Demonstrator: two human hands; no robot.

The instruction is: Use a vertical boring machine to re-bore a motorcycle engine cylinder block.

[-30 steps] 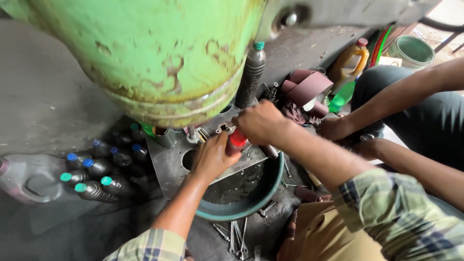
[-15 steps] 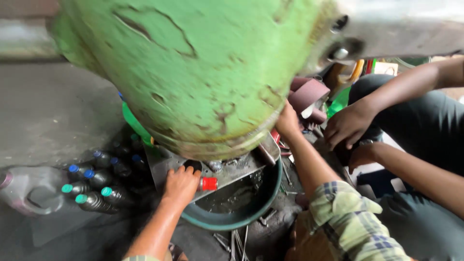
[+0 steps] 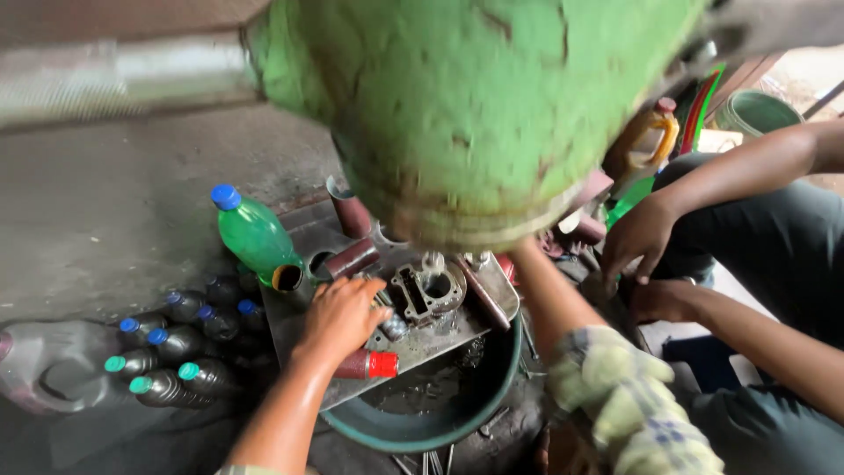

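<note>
- Your left hand [image 3: 341, 315] rests palm-down, fingers loosely spread, on the grey metal tray [image 3: 303, 327], gripping nothing.
- The small dark bottle with a red cap [image 3: 367, 364] lies just near of that hand.
- Your right forearm [image 3: 549, 295] runs far under the big green metal body [image 3: 492, 105]; its grip is hidden, can't tell.

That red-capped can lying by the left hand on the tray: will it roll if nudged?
Probably. The red-capped can lies on its side near the edge of the metal tray, above the round basin, so it may roll off. The tray looks greasy, so the can may be slippery. The left hand partly blocks it.
</note>
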